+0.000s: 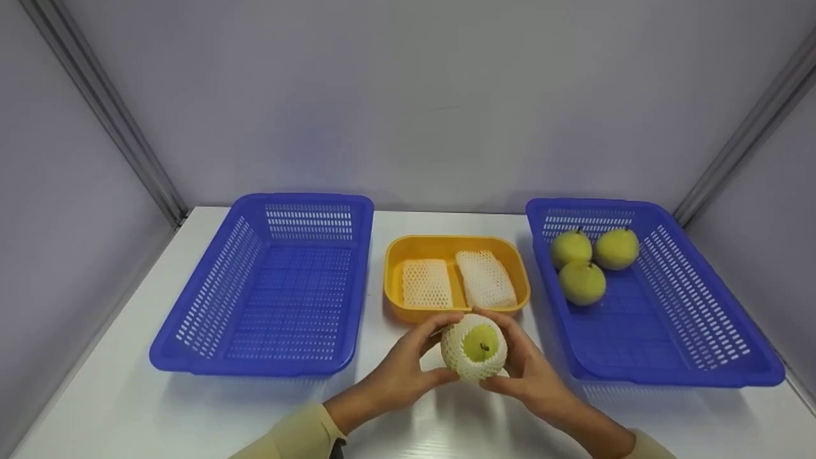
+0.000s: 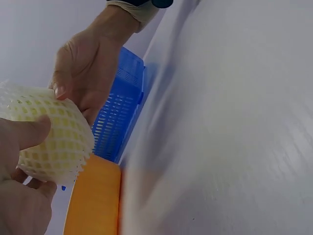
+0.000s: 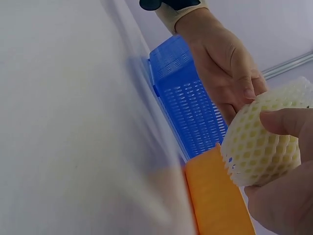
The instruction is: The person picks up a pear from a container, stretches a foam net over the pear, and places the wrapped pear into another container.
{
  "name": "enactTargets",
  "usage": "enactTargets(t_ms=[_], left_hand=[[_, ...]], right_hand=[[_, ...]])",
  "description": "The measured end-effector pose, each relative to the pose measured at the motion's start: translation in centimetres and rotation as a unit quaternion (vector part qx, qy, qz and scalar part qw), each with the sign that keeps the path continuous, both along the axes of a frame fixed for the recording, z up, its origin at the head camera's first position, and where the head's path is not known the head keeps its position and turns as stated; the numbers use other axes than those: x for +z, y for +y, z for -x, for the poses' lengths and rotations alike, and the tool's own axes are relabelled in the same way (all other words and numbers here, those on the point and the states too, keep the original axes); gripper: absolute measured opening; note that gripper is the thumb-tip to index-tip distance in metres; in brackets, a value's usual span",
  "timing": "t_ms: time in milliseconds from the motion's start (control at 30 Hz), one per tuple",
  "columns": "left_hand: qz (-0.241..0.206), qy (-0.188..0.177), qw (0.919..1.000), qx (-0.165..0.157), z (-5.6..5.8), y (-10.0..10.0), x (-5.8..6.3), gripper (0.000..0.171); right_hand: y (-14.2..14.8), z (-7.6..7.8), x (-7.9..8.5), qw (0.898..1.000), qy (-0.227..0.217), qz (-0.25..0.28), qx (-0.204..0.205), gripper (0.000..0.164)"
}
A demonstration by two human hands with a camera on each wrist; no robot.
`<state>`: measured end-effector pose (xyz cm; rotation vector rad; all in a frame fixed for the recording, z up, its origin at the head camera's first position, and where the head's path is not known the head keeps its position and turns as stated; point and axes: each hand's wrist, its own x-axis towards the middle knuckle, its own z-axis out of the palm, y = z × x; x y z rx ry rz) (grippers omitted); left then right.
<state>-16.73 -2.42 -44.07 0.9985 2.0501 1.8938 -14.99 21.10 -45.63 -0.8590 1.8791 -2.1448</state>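
L hand (image 1: 398, 375): grips pear (image 1: 477, 339) in net (image 1: 453, 352)
R hand (image 1: 534, 375): grips it too
Tub (image 1: 449, 240): btwn L bin (image 1: 252, 366) & R bin (image 1: 637, 338)
Gaps: thin table (image 1: 377, 287) strips each side

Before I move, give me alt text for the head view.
Left hand and right hand hold a pear in a white foam net. Beyond, an orange tub with two more nets sits between two blue baskets; three pears lie in the right one.
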Motion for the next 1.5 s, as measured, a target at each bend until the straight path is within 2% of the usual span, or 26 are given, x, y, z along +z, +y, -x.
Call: enactTargets(t_ms=[167,400,533,633,733,900,1067,1167,1367,1500], left_hand=[[0.005,0.041,0.9991,0.003,-0.2,0.1,-0.3,0.069],[0.012,0.046,0.9988,0.006,-0.3,0.1,-0.4,0.068],[0.014,0.020,0.9997,0.005,-0.2,0.1,-0.3,0.068],[0.008,-0.003,1.0000,-0.003,-0.1,0.0,-0.2,0.069],[0.011,-0.016,0.9998,-0.006,0.0,-0.2,-0.1,0.069],[0.033,-0.042,0.9985,0.013,-0.1,-0.2,0.1,0.076],[0.050,-0.046,0.9967,0.044,-0.3,0.0,0.5,0.078],[0.053,-0.054,0.9959,0.050,-0.2,0.1,0.7,0.076],[0.021,-0.103,0.9938,0.036,0.1,-0.2,1.2,0.074],[0.011,-0.118,0.9927,0.023,0.1,-0.4,1.5,0.079]], right_hand=[[0.1,0.0,-0.2,0.999,0.025,0.019,0.015,0.088],[0.1,0.0,-0.3,0.999,0.022,0.024,0.022,0.087],[0.2,-0.1,-0.3,1.000,0.006,0.011,0.010,0.083],[0.1,-0.2,0.0,0.999,-0.035,-0.020,-0.028,0.082],[0.0,-0.4,0.4,0.993,-0.083,-0.046,-0.069,0.083],[-0.3,-0.4,0.9,0.988,-0.109,-0.061,-0.095,0.080],[-0.3,-0.5,1.2,0.988,-0.108,-0.065,-0.092,0.082],[-0.1,-0.5,1.5,0.989,-0.113,-0.058,-0.081,0.073],[0.1,-0.5,2.0,0.992,-0.117,-0.021,-0.037,0.055],[0.1,-0.6,2.0,0.994,-0.097,-0.024,-0.048,0.054]])
